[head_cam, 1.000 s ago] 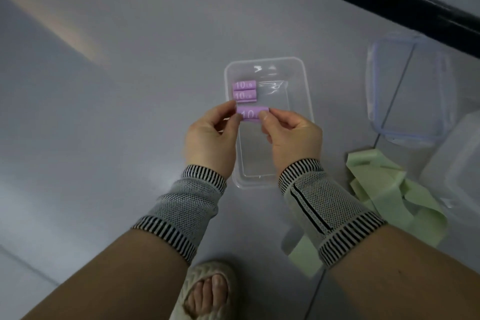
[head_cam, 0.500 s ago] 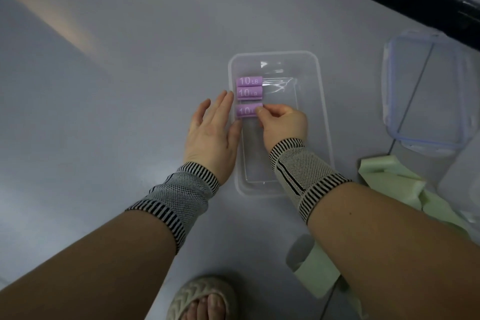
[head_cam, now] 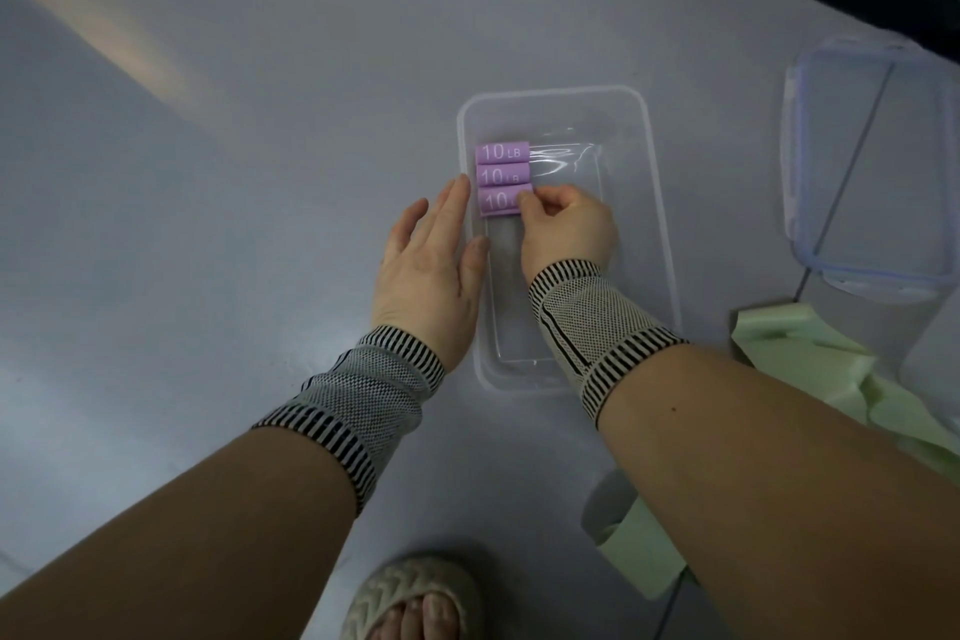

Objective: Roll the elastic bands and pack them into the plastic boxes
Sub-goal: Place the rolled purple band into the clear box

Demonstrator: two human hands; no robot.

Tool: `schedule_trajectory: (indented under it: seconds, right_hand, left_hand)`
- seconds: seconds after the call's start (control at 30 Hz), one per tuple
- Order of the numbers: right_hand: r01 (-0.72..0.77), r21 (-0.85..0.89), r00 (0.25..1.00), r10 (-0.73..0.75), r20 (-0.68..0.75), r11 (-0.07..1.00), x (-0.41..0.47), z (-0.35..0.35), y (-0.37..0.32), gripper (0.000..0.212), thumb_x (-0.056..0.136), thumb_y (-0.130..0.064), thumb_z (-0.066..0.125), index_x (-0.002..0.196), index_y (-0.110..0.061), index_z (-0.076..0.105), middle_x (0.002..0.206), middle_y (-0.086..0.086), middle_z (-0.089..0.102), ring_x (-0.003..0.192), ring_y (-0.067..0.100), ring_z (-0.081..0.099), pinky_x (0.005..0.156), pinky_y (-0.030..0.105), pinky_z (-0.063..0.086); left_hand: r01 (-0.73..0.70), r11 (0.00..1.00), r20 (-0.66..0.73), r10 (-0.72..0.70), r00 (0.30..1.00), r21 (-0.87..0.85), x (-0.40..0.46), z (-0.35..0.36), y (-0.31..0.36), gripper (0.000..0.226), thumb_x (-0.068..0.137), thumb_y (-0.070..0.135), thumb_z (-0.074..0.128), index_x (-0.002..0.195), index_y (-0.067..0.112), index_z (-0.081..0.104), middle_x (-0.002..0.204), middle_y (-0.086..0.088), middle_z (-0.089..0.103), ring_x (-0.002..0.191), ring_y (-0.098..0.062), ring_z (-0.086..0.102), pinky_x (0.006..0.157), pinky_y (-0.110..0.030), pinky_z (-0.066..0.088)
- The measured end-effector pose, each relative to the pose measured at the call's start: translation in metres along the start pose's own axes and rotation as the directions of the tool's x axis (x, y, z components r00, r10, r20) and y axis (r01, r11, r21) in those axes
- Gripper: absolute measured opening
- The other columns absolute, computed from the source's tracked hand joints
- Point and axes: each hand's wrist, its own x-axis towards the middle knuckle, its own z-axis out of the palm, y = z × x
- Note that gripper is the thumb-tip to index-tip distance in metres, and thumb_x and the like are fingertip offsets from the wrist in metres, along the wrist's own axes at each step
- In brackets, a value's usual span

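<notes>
A clear plastic box (head_cam: 655, 203) lies on the grey floor. Three rolled purple bands marked 10 LB lie side by side against its left wall: the far one (head_cam: 502, 151), the middle one (head_cam: 503, 174) and the near one (head_cam: 497, 201). My right hand (head_cam: 565, 226) is inside the box, its curled fingers pinching the right end of the near roll. My left hand (head_cam: 431, 257) lies flat with straight fingers against the outside of the box's left wall, thumb on the rim.
A clear lid with a blue seal (head_cam: 870, 166) lies to the right. Loose pale green bands (head_cam: 810, 364) are heaped at the lower right, one strip (head_cam: 636, 543) under my right forearm. Another clear box (head_cam: 935, 353) sits at the right edge. My sandalled foot (head_cam: 415, 598) is below.
Both hands carried the third purple roll down into the box. My left hand let go and flattened against the box's outer wall; my right hand pushed the roll against the other two.
</notes>
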Motion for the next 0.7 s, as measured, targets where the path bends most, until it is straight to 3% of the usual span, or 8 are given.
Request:
schedule_trajectory:
  seconds: [0.1,0.23,0.57,0.7]
  right_hand:
    - [0.011,-0.054,1.000,-0.011,-0.010,0.998,0.0034,0.0036,0.0032,0.021,0.089,-0.033,0.061,0.100,-0.019,0.072,0.097,0.000,0.069,0.077,0.012,0.062,0.060,0.018,0.037]
    - [0.008,-0.097,1.000,-0.007,0.011,0.995,0.0097,0.0055,0.0046,0.023,0.090,-0.037,0.059,0.101,-0.021,0.072,0.101,0.002,0.067,0.080,0.015,0.063,0.062,0.020,0.039]
    - [0.101,-0.141,0.995,-0.096,0.040,0.985,0.0056,-0.0008,0.0068,0.021,0.086,-0.035,0.066,0.100,-0.020,0.069,0.103,-0.003,0.060,0.075,0.007,0.052,0.052,0.009,0.026]
    - [0.108,-0.095,0.994,-0.105,0.035,0.990,0.0036,-0.0010,0.0072,0.022,0.085,-0.035,0.067,0.100,-0.019,0.069,0.102,-0.003,0.062,0.078,0.007,0.055,0.060,0.015,0.036]
  left_hand:
    - [-0.008,1.000,-0.005,0.008,1.000,-0.003,0.0001,-0.0002,0.0013,0.056,0.095,0.034,0.030,0.147,0.014,0.026,0.147,-0.002,0.039,0.132,-0.014,0.022,0.114,-0.030,0.020]
    - [0.004,1.000,-0.002,-0.004,1.000,-0.006,0.0001,0.0003,0.0011,0.057,0.094,0.035,0.029,0.147,0.014,0.025,0.146,-0.003,0.041,0.135,-0.021,0.026,0.114,-0.031,0.022]
    - [0.003,1.000,-0.016,-0.003,1.000,-0.010,0.0000,0.0009,0.0016,0.056,0.095,0.033,0.031,0.147,0.013,0.026,0.142,-0.006,0.045,0.132,-0.020,0.027,0.113,-0.033,0.024]
    - [0.008,1.000,-0.012,-0.008,1.000,-0.007,-0.0002,0.0012,0.0013,0.056,0.095,0.034,0.030,0.147,0.014,0.025,0.142,-0.005,0.045,0.134,-0.022,0.027,0.113,-0.032,0.023]
